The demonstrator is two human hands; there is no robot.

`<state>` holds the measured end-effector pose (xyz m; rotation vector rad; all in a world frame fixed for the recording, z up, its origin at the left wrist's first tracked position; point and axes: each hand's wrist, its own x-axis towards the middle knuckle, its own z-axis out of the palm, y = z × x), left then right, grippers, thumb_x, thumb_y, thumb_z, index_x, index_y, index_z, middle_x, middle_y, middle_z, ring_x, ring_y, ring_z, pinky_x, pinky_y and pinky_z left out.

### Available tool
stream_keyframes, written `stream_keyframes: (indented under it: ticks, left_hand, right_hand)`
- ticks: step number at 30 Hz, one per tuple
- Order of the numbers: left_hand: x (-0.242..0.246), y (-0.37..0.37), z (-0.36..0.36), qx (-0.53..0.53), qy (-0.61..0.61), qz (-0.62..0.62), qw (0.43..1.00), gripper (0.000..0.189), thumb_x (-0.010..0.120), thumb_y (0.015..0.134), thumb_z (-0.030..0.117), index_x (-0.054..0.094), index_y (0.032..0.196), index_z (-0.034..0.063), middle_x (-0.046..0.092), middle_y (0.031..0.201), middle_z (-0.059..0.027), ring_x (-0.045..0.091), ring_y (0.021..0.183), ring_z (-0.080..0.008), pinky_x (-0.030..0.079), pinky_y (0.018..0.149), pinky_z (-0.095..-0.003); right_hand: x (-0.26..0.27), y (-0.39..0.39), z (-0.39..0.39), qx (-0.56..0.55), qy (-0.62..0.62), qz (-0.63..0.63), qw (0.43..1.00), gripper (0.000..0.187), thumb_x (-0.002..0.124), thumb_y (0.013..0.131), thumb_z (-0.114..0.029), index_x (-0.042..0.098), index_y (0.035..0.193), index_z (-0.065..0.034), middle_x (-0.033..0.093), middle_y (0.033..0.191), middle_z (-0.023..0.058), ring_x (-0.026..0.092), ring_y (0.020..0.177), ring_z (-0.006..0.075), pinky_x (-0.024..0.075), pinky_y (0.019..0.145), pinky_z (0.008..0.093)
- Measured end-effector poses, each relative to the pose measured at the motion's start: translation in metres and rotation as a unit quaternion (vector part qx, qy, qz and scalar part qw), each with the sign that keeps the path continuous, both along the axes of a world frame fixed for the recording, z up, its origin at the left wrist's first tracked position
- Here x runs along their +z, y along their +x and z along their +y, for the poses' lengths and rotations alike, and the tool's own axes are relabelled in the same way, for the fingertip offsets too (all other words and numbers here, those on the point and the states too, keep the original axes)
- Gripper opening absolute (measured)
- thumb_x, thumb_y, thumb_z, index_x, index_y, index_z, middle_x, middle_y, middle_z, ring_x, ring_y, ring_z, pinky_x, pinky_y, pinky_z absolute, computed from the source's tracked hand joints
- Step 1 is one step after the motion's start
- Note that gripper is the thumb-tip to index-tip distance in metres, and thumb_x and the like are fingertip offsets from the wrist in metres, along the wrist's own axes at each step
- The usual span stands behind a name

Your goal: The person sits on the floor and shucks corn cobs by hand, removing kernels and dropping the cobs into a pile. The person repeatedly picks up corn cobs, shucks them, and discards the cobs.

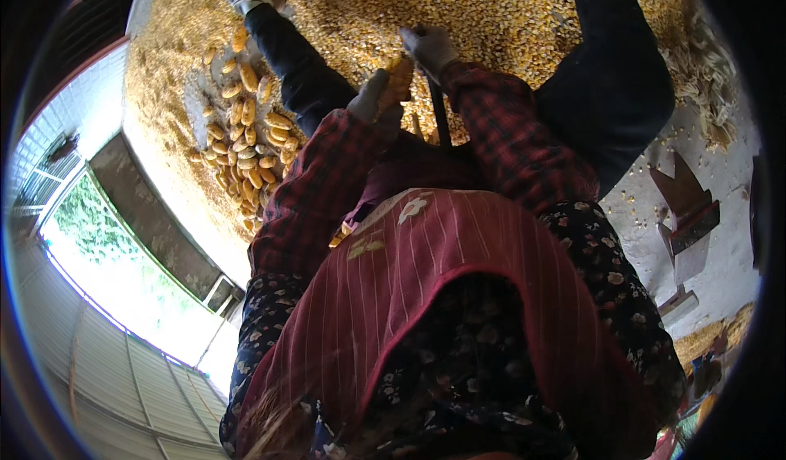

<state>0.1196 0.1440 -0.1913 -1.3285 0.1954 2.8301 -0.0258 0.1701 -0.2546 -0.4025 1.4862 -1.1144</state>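
My left hand (370, 99), in a grey glove, grips an ear of corn (398, 80) above my lap. My right hand (430, 49), also gloved, is up and to the right of that ear, a small gap away. Its fingers are curled, and whether anything is inside them is hidden. Below the right wrist a narrow dark bar (438, 113) stands between my legs; its upper end is covered by the hand. Loose corn kernels (491, 24) spread thickly over the floor around both hands.
Whole corn ears (245, 153) lie heaped to the left, beside my outstretched leg (295, 60). Dry husks (706, 85) pile up at the far right. A wooden piece (684, 214) rests on the concrete floor (638, 146). A low wall (147, 202) borders the left side.
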Motion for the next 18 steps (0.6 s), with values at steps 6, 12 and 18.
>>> stream_keyframes:
  ticks: [6, 12, 18]
  left_hand:
    - [-0.025, 0.001, 0.003, 0.012, -0.223, -0.091, 0.970, 0.055, 0.046, 0.073, 0.056, 0.043, 0.108, 0.0135, 0.049, 0.087, -0.0026, 0.045, 0.062, -0.0140, 0.038, 0.046, -0.0280]
    - [-0.010, -0.058, 0.009, -0.125, -0.233, -0.391, 0.881, 0.043, 0.043, 0.073, 0.056, 0.048, 0.095, 0.0188, 0.046, 0.072, -0.0067, 0.031, 0.034, -0.0126, 0.024, 0.029, -0.0248]
    - [-0.041, -0.055, 0.026, -0.185, -0.383, -0.446, 0.788, 0.049, 0.045, 0.079, 0.046, 0.053, 0.097, 0.0002, 0.059, 0.084, -0.0102, 0.051, 0.063, -0.0167, 0.040, 0.052, -0.0295]
  right_hand:
    - [0.002, 0.002, -0.007, -0.042, 0.006, -0.083, 0.996, 0.026, 0.054, 0.077, -0.030, 0.056, 0.073, -0.0044, 0.052, 0.058, 0.0037, 0.050, 0.044, 0.0126, 0.0427, 0.041, 0.0257]
    - [-0.008, -0.002, -0.006, -0.011, 0.048, -0.026, 0.998, 0.031, 0.055, 0.075, -0.035, 0.059, 0.080, -0.0046, 0.058, 0.074, 0.0058, 0.055, 0.068, 0.0151, 0.0445, 0.063, 0.0276]
    - [-0.001, 0.000, -0.007, 0.015, 0.052, -0.004, 0.999, 0.044, 0.049, 0.070, -0.045, 0.059, 0.089, -0.0060, 0.058, 0.090, 0.0163, 0.054, 0.088, 0.0310, 0.0408, 0.077, 0.0357]
